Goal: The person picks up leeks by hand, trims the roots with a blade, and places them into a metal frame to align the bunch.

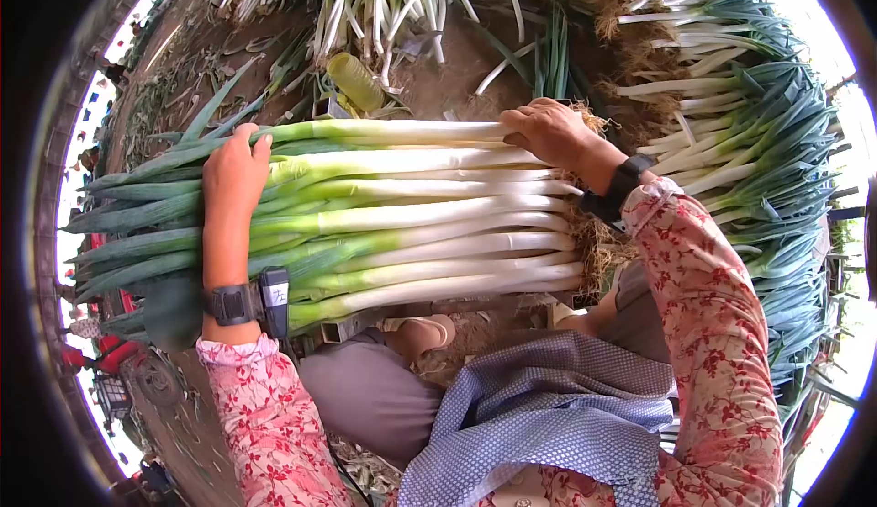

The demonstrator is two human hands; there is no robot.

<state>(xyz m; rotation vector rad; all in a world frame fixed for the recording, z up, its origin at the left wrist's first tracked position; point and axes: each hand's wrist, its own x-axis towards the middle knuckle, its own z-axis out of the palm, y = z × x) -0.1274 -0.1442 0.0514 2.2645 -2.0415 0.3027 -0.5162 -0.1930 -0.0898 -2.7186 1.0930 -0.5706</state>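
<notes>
A row of long leeks (pixel 438 210) lies side by side in front of me, white ends to the right and green leaves to the left. My left hand (pixel 236 164) is curled over the far side of the row, round the green part of the farthest leek. Round the white end of that same leek, close to its roots, my right hand (pixel 553 132) is closed. The fingertips of both hands are partly hidden behind the leek. Brown roots (pixel 594 260) hang at the right end of the row.
A large pile of leeks (pixel 767 160) runs down the right side, and more leeks (pixel 384 5) lie at the back. A yellowish translucent bottle-like object (pixel 354 82) is beyond the row. A blue patterned cloth (pixel 548 416) covers my lap. Loose leaf scraps litter the soil.
</notes>
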